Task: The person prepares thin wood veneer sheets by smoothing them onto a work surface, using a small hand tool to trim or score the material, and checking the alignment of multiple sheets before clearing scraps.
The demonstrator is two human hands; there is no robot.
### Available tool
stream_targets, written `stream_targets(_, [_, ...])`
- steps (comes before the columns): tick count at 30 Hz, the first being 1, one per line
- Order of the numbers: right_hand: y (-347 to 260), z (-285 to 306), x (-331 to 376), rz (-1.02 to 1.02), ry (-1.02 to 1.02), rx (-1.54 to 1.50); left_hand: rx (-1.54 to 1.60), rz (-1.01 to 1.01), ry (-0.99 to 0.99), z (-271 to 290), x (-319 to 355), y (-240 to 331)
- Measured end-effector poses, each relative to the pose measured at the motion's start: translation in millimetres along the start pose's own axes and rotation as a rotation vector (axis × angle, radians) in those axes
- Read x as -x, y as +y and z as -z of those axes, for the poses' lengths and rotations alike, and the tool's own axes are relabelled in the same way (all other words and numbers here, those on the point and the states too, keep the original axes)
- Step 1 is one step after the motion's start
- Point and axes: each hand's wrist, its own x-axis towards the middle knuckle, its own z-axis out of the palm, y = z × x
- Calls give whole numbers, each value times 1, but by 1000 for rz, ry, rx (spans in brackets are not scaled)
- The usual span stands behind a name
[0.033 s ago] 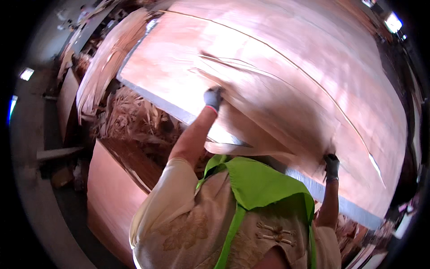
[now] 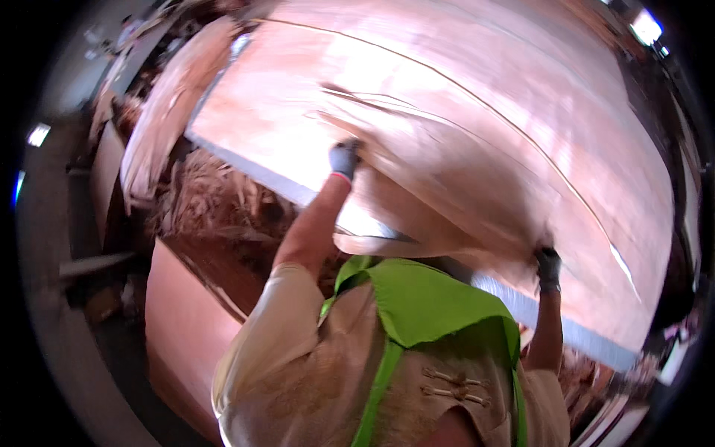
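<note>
Both my hands wear grey work gloves. A loose sheet of thin wood veneer [image 2: 447,190], pinkish tan and split at its far left end, is bunched up and bowed between them. My left hand [image 2: 345,157] is closed on its left part, fingertips hidden by the wood. At the sheet's right end my right hand [image 2: 548,269] is closed on the edge, its fingers partly blurred. Beneath lies a large, flat veneer surface [image 2: 253,123] with a long, narrow gap running across it. The loose sheet's near edge curls toward my green apron [image 2: 428,302].
A grey metal edge [image 2: 257,173] borders the work surface on my side. Torn veneer scraps [image 2: 216,190] are heaped below it at the left. Nearer stands a reddish wood panel [image 2: 186,313]. Long veneer strips [image 2: 167,104] hang beyond the left corner.
The whole view has shifted slightly, so things sit a little farther left and up. Both hands keep their hold on the veneer sheet.
</note>
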Motion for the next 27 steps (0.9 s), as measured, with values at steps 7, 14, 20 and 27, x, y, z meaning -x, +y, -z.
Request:
stream_targets(7, [-42,-16,-17,-70,88,23,163,129,44,52,-37,-52])
stream_targets(14, [-42,-15,-18,-141,249,327,-33,-103,421,72,-19,-54])
stream_targets(20, [-127,-85,0,272,8,137,-1075,-845,-272,-39,91,-8])
stream_targets(27, [-84,-137,-22,32,-235,144,-1278,-1017,-275,-9,46,-13])
